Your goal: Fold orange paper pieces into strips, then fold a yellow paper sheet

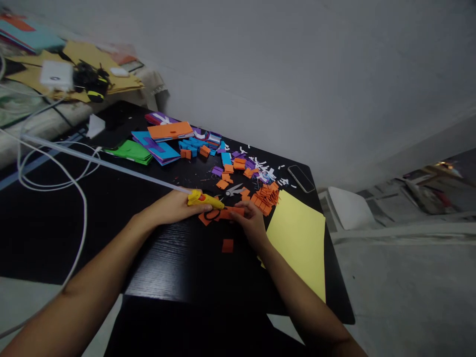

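Note:
My left hand [178, 207] grips a yellow glue gun [200, 198], with a long translucent glue stick [141, 174] running out of its back to the upper left. The gun's nozzle points right, close over an orange paper strip [225, 213]. Fingers of my right hand [253, 219] pinch the strip's right end. Scissors [234, 190] lie just beyond, blades toward the right, their dark handles partly covered by the gun and hand. A small orange paper square [227, 246] rests on the black table nearer to me.
Yellow sheets [297, 238] lie at right, beside an orange paper pile [266, 197]. A phone [301, 178] sits near the far right corner. Folded coloured paper [170, 130], small paper pieces and white scraps spread along the back. A white cable [85, 208] loops at left.

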Demonstrator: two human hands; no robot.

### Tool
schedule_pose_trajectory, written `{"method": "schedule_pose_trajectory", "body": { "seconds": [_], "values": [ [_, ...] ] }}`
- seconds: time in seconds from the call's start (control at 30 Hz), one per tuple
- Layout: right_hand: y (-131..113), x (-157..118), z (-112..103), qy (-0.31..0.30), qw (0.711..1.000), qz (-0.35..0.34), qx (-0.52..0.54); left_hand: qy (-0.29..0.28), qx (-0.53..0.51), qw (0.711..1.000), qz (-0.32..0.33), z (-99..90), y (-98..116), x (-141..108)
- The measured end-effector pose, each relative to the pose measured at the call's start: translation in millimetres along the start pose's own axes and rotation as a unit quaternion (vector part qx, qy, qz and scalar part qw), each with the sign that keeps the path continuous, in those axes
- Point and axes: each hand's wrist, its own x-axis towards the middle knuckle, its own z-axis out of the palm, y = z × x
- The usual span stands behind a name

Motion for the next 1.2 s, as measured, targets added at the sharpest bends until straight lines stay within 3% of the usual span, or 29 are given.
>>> {"method": "schedule_pose_trajectory", "body": {
  "seconds": [0.4, 1.2],
  "values": [
    [0.5, -0.6, 6.5, 0.001, 1.000, 0.005, 0.011, 0.027, 0.074, 0.997, 0.004, 3.3, 2.7, 1.1],
    [-1.6, -0.7, 4.2, 0.015, 1.000, 0.009, 0.007, 0.008, 0.036, 0.999, 0.009, 1.3, -4.0, 2.2]
  ]
}}
